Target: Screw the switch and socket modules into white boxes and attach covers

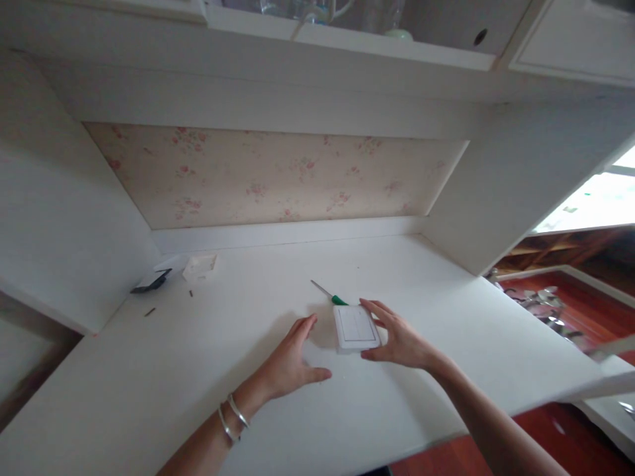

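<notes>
A white square wall switch [355, 328] with two rocker keys lies flat on the white desk [238, 396]. My right hand [397, 337] cups its right edge, fingers at the far corner and thumb at the near corner. My left hand [292, 360] rests open on the desk just left of the switch, fingers stretched out and not touching it. Two bangles sit on my left wrist. A screwdriver with a green handle [330, 294] lies just behind the switch, its shaft pointing to the far left.
At the desk's far left lie a dark flat part [150, 281], a white plate-like part [200, 267] and two small dark screws [149, 311]. Floral wallpaper backs the alcove, with white side panels and a shelf overhead. A red floor with metal items lies to the right.
</notes>
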Demonstrator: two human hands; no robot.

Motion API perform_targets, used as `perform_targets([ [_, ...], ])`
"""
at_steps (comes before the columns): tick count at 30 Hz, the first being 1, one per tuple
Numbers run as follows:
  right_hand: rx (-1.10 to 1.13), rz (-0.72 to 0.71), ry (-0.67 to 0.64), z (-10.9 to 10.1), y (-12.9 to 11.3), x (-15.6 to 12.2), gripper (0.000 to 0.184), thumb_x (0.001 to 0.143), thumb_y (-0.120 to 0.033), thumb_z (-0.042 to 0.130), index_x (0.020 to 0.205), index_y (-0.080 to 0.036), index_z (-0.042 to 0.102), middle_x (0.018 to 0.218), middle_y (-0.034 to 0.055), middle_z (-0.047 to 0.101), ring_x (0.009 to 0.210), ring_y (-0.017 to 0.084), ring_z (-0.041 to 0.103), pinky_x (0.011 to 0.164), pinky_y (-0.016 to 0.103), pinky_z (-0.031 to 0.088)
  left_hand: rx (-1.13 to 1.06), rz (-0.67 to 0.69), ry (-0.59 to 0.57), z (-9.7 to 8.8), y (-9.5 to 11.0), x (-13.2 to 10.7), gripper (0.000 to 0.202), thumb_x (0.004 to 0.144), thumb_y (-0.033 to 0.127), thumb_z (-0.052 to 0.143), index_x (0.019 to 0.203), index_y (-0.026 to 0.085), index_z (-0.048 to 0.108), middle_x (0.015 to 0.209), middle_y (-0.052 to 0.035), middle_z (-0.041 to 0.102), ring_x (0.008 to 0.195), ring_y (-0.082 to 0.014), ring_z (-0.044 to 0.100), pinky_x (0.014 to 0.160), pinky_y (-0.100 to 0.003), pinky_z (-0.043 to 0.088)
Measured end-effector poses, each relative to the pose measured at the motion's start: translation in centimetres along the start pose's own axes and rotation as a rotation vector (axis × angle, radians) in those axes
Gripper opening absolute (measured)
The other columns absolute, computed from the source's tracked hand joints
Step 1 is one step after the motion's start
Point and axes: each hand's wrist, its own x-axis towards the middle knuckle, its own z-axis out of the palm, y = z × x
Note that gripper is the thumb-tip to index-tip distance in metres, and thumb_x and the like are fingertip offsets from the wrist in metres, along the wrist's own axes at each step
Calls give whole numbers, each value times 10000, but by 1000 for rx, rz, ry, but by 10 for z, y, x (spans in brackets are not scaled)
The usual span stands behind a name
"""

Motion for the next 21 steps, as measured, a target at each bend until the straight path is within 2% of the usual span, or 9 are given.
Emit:
perform_targets([
  [4, 19, 126, 118, -47, 46, 2, 917, 582, -388, 793, 1385, -257, 369, 1342, 112, 364, 1219, 287, 445, 1004, 458, 421, 25, -25, 26, -14, -6, -14, 777, 747, 351, 717, 1399, 288, 298, 1396, -91, 362, 1261, -265, 406, 1048, -438, 388],
  [8, 17, 249, 231, -93, 92, 12, 940, 524, -412, 809, 1354, -231, 406, 1294, 112, 404, 1208, 299, 467, 1026, 432, 399, 82, -79, 132, -31, -17, -31, 625, 793, 325, 660, 1349, 291, 376, 1330, -83, 442, 1197, -251, 480, 1006, -422, 440],
  [12, -12, 410, 290, -130, 120, 27, 980, 486, -386, 807, 1355, -180, 404, 1350, 165, 405, 1194, 319, 489, 1024, 405, 395, 121, -125, 196, -41, -28, -43, 451, 813, 339, 629, 1242, 274, 510, 1270, -70, 501, 1111, -238, 552, 972, -397, 477],
  [16, -77, 532, 251, -153, 134, 37, 1050, 471, -317, 801, 1397, -133, 339, 1326, 203, 475, 1184, 330, 497, 967, 403, 442, 102, -142, 220, -45, -32, -46, 377, 814, 342, 623, 1176, 259, 565, 1216, -62, 548, 1079, -230, 573, 964, -383, 485],
  [21, -143, 554, 189, -166, 148, 41, 1003, 464, -280, 782, 1368, -87, 391, 1224, 215, 568, 1116, 336, 551, 893, 386, 481, 23, -192, 191, -50, -28, -42, 281, 855, 357, 569, 1104, 229, 596, 1162, -64, 575, 1067, -213, 574, 965, -361, 482],
])
